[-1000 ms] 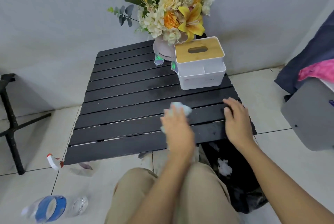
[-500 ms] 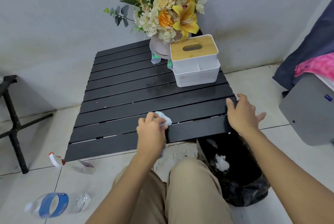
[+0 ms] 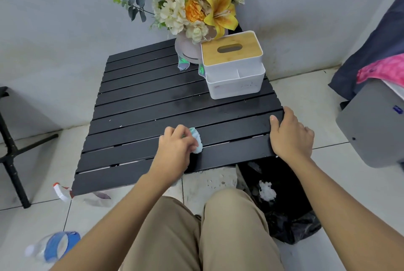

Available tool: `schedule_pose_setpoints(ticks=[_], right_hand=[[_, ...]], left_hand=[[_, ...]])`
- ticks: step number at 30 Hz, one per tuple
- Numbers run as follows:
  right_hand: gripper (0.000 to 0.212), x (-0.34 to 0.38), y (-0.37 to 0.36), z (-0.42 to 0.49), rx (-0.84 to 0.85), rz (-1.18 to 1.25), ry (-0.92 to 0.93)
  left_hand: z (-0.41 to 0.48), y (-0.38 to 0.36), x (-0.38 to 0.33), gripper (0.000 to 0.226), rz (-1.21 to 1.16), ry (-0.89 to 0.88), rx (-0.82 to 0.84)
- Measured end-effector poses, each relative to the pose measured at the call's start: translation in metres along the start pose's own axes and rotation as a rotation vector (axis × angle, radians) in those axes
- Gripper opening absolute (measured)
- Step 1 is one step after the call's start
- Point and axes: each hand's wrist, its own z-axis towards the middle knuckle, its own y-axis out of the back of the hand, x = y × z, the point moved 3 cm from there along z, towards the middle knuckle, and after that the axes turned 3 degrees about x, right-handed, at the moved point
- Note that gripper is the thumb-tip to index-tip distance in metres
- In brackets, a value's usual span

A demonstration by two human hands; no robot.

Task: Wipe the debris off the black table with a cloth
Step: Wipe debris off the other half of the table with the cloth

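The black slatted table stands low in front of my knees, with small white specks on its left slats. My left hand grips a small light-blue and white cloth and presses it on the near middle slats. My right hand rests on the table's near right corner, its thumb on top of the slats and its fingers over the edge.
A white tissue box with a wooden lid and a flower vase stand at the table's far right. A black bin bag sits on the floor under the right corner. A spray bottle and a plastic bottle lie left.
My left hand has carried the cloth from the table's middle leftward along the near slats, then a little back up. My right hand has shifted to the right corner's edge.
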Motion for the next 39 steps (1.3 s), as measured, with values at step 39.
schedule_pose_setpoints(ticks=[39], right_hand=[[0.049, 0.004, 0.002, -0.002, -0.015, 0.04, -0.074]], left_hand=[[0.044, 0.019, 0.128, 0.02, -0.001, 0.509, -0.007]])
